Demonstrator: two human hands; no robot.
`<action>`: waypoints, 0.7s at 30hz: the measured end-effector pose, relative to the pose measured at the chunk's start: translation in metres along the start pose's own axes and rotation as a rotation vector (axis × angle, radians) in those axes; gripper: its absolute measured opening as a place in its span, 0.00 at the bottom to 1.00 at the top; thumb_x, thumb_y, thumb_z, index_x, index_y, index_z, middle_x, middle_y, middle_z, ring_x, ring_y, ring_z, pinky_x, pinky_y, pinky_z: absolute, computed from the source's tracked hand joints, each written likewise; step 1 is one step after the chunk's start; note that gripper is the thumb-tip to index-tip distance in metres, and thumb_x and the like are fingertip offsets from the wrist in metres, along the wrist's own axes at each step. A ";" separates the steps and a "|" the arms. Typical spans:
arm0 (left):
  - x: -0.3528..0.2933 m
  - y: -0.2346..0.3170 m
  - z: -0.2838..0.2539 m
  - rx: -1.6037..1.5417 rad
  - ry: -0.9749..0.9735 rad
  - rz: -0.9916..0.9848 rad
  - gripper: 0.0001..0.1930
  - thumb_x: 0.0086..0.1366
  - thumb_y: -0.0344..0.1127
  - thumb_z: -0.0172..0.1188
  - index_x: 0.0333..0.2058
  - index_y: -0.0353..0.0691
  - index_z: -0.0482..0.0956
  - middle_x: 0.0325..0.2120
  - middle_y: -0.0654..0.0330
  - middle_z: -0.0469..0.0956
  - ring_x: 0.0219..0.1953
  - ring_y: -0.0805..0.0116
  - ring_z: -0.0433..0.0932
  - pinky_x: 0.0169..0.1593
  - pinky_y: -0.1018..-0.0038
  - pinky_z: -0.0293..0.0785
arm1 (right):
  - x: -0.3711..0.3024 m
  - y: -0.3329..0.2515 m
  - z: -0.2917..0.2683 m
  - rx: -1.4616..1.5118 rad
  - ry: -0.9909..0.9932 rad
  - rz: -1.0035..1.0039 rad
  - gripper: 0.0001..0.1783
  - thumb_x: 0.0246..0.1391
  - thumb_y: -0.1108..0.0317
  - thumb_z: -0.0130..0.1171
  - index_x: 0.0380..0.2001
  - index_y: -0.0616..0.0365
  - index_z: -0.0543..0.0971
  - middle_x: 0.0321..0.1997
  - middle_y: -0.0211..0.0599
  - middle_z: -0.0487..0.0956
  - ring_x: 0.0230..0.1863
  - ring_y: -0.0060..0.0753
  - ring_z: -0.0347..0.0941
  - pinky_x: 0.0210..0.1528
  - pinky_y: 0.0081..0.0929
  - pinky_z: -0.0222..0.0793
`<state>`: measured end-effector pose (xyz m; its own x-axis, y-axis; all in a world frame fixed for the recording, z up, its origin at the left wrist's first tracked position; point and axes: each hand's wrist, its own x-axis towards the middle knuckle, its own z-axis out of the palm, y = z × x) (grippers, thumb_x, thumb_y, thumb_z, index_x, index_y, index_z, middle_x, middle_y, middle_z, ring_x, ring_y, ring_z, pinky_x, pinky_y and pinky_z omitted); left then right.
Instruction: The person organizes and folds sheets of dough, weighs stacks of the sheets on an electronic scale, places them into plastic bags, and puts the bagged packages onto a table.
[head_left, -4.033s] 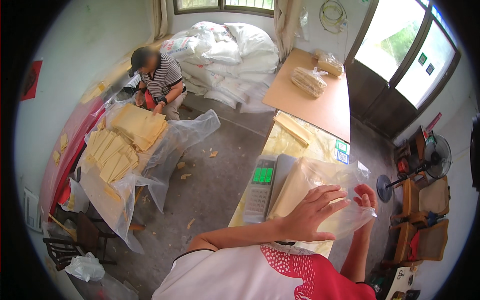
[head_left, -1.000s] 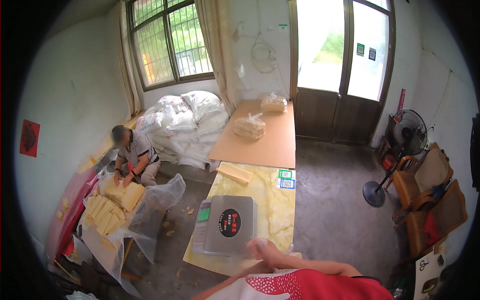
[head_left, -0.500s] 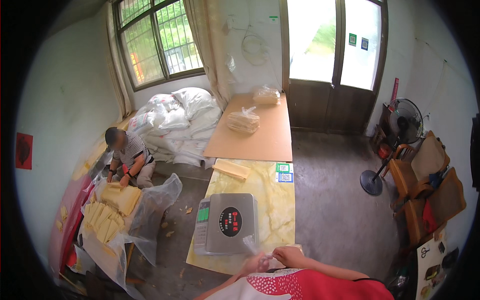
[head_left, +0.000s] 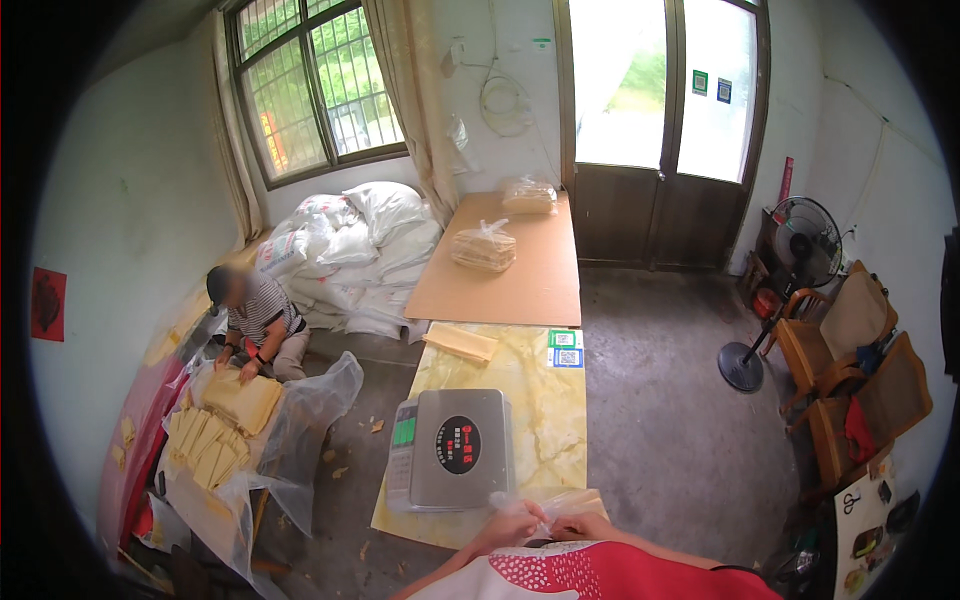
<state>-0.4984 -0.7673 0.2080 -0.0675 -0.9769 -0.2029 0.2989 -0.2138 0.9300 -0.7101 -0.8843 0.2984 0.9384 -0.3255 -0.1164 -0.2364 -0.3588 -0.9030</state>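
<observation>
At the near edge of the table, my left hand pinches the gathered mouth of a clear plastic bag. Close beside it, my right hand is closed on the same bunched plastic. Part of the bag shows beyond my fingers, with something tan inside; my hands and body hide the rest. Just ahead and to the left stands a grey digital scale with its plate bare. Past the scale lies a flat tan stack of sheets.
Two bagged tan bundles rest on a brown board at the table's far end. At left, a co-worker handles tan sheets. White sacks are piled under the window. A fan and chairs stand at right.
My hands have moved slightly apart, and the bag's upright plastic end has dropped lower. More of the bag shows beyond my right hand. The co-worker's hands have shifted over the sheets.
</observation>
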 end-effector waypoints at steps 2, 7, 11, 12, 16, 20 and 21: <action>-0.009 0.044 0.031 0.112 0.109 -0.032 0.07 0.59 0.36 0.57 0.34 0.41 0.77 0.20 0.68 0.69 0.21 0.77 0.68 0.24 0.80 0.62 | 0.007 -0.019 -0.016 -0.122 0.042 -0.037 0.08 0.59 0.66 0.55 0.39 0.57 0.79 0.31 0.34 0.79 0.31 0.22 0.74 0.35 0.23 0.70; -0.026 0.101 0.073 1.078 0.328 0.622 0.09 0.49 0.32 0.62 0.31 0.43 0.76 0.29 0.56 0.75 0.31 0.54 0.77 0.31 0.66 0.72 | 0.038 -0.058 -0.027 0.021 0.173 -0.112 0.10 0.60 0.66 0.54 0.41 0.59 0.77 0.28 0.35 0.78 0.30 0.22 0.74 0.34 0.22 0.70; -0.024 0.100 0.060 1.133 0.342 0.723 0.08 0.51 0.31 0.61 0.32 0.41 0.76 0.33 0.58 0.77 0.34 0.55 0.78 0.35 0.66 0.73 | 0.043 -0.048 -0.007 0.141 0.114 0.007 0.16 0.64 0.61 0.49 0.46 0.61 0.75 0.28 0.33 0.78 0.28 0.22 0.72 0.31 0.23 0.69; -0.022 0.090 0.054 1.164 0.378 0.789 0.08 0.52 0.31 0.61 0.32 0.39 0.77 0.35 0.56 0.78 0.36 0.56 0.79 0.38 0.67 0.74 | 0.044 -0.041 -0.002 0.280 0.144 0.099 0.16 0.65 0.60 0.48 0.46 0.61 0.75 0.28 0.32 0.77 0.27 0.22 0.71 0.30 0.23 0.68; -0.033 0.114 0.066 1.124 0.395 0.849 0.08 0.55 0.29 0.59 0.34 0.35 0.77 0.44 0.49 0.76 0.48 0.54 0.76 0.51 0.67 0.72 | 0.031 -0.052 -0.001 0.601 0.029 0.260 0.15 0.65 0.61 0.48 0.47 0.59 0.74 0.30 0.29 0.76 0.24 0.21 0.68 0.28 0.21 0.66; -0.027 0.068 0.059 0.565 0.411 0.408 0.08 0.57 0.27 0.58 0.36 0.36 0.78 0.49 0.46 0.72 0.55 0.52 0.71 0.56 0.65 0.67 | 0.035 -0.070 -0.005 1.091 -0.087 0.470 0.10 0.64 0.62 0.50 0.43 0.53 0.74 0.30 0.27 0.75 0.26 0.19 0.68 0.28 0.18 0.65; -0.027 0.074 0.059 0.696 0.412 0.570 0.08 0.57 0.27 0.58 0.37 0.37 0.78 0.52 0.47 0.70 0.56 0.51 0.69 0.57 0.65 0.65 | 0.039 -0.064 -0.006 1.251 -0.115 0.448 0.08 0.63 0.62 0.51 0.41 0.53 0.73 0.30 0.26 0.75 0.26 0.19 0.69 0.28 0.17 0.65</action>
<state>-0.5306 -0.7565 0.3006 0.2884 -0.8860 0.3632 -0.4514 0.2087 0.8676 -0.6602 -0.8794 0.3546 0.8715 -0.1064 -0.4787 -0.1970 0.8180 -0.5404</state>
